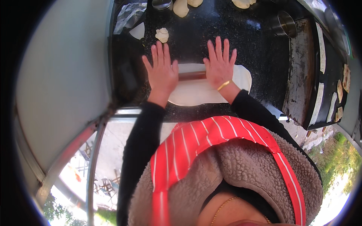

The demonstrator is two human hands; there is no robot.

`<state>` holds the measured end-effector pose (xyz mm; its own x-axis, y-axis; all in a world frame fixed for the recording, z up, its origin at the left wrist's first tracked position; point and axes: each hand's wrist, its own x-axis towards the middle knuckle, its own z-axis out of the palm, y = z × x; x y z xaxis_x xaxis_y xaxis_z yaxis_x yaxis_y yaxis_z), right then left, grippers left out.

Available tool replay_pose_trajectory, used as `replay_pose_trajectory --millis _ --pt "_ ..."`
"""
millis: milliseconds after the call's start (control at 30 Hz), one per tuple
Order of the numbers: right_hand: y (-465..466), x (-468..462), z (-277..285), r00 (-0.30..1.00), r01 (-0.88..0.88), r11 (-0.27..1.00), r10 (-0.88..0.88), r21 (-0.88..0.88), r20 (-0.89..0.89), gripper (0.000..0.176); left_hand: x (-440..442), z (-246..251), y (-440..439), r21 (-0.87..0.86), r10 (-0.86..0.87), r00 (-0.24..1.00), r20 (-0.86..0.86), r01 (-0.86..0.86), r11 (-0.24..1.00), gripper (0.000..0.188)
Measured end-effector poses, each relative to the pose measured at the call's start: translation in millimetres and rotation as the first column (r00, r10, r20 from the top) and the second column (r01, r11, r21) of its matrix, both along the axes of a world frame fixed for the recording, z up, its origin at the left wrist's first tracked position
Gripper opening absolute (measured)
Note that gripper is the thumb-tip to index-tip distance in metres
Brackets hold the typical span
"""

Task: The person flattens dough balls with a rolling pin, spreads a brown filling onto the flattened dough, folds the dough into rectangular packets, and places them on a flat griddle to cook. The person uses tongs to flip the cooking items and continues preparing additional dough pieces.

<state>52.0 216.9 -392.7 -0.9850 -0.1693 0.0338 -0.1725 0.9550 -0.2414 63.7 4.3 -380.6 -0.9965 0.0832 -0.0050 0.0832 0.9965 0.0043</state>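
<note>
A flat oval sheet of dough (198,91) lies on the black speckled worktop (188,113) before me. Across it runs a reddish-brown wooden rolling pin (192,75), its ends hidden under my palms. My left hand (161,70) lies flat over the pin's left end, fingers spread and pointing away from me. On the other end rests my right hand (220,66), likewise flat with straight fingers. Neither hand's fingers are wrapped around the pin. A small lump of dough (162,35) sits just beyond my left fingertips.
Dough pieces (181,8) and a round metal container (161,4) lie at the far edge. A white scraper-like piece (138,31) and clear plastic bag (130,15) are far left. On the right stand a metal bowl (287,24) and a dark griddle (325,99) bearing dough strips and browned flatbreads.
</note>
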Motion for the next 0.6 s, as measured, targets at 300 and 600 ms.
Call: replay_pose_trajectory --millis 300,600 --pt "-2 -26 17 0.969 0.057 0.996 -0.073 -0.075 -0.236 0.061 -37 27 11 0.126 -0.006 0.961 -0.277 0.043 0.991 0.067" --pt "7 61 -31 0.996 0.072 0.997 -0.073 -0.026 -0.045 0.064 37 -18 -10 0.026 -0.043 0.992 -0.123 0.046 0.999 0.069"
